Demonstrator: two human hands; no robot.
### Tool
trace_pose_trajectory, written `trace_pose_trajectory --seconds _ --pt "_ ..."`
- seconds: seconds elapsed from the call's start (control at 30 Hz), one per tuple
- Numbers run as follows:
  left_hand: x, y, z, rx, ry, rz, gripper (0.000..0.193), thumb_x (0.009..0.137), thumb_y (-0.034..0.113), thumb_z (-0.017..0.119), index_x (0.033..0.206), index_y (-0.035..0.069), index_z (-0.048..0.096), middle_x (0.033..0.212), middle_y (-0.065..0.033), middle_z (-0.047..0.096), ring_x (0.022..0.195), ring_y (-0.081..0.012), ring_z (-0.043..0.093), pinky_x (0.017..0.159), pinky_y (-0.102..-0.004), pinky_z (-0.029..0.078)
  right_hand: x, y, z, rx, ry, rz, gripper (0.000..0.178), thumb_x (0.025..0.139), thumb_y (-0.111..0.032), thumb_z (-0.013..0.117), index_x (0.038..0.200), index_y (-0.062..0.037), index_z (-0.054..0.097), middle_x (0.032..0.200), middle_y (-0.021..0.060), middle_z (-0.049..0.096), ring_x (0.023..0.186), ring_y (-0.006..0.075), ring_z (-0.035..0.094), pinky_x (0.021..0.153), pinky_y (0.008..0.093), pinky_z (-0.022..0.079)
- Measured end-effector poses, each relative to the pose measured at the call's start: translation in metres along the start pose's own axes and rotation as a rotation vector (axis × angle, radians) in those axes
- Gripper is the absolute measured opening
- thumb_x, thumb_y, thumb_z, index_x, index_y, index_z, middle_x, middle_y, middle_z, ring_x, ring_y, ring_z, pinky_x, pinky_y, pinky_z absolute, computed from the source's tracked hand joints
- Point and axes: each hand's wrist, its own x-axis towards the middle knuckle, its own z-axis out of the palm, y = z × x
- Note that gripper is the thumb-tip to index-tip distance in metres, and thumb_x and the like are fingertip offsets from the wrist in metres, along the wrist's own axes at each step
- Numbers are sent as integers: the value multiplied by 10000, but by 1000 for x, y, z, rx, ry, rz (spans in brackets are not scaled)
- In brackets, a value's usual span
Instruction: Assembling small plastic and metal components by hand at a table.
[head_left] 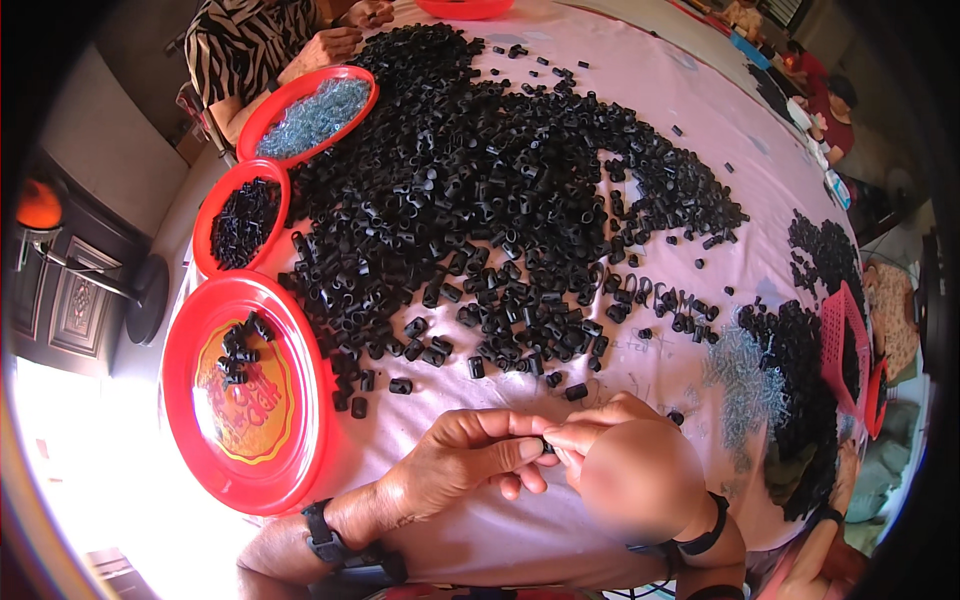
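Observation:
Low in the middle, my left hand (pixel 465 462) and my right hand (pixel 610 440) meet over the tablecloth. Between the left thumb and forefinger is a small black plastic piece (pixel 549 447), mostly covered by fingers. The right fingertips pinch at the same spot; whether they grip this piece or another small part is hidden. A blurred patch covers much of the right hand. Just beyond spreads a big heap of short black tubular pieces (pixel 430 190). To the left lies a red plate (pixel 180 400) with several black pieces (pixel 240 352) on it.
Two red trays stand farther back on the left: one (pixel 204 215) holds thin dark parts, the other (pixel 252 135) bluish clear bits. At right are a clear-bit pile (pixel 745 385), more black pieces (pixel 795 370) and a pink basket (pixel 845 345). Other people sit around the table.

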Motion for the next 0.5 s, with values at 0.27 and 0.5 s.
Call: trace_pose_trajectory --seconds 0.27,0.5 --pt "0 0 -1 37 15 5 299 1071 150 617 1349 47 660 1140 -55 744 918 -99 696 764 -244 570 1 2 3 15 7 32 288 816 59 769 1092 -23 757 958 121 745 701 212 659 618 320 523" --pt "-12 24 -9 -231 107 220 295 1095 176 569 1364 72 630 1115 -54 718 900 -107 674 794 -247 543 2 12 5 -59 -23 -7 347 820 67 730 1153 -28 743 1009 99 723 778 244 673 653 341 559"
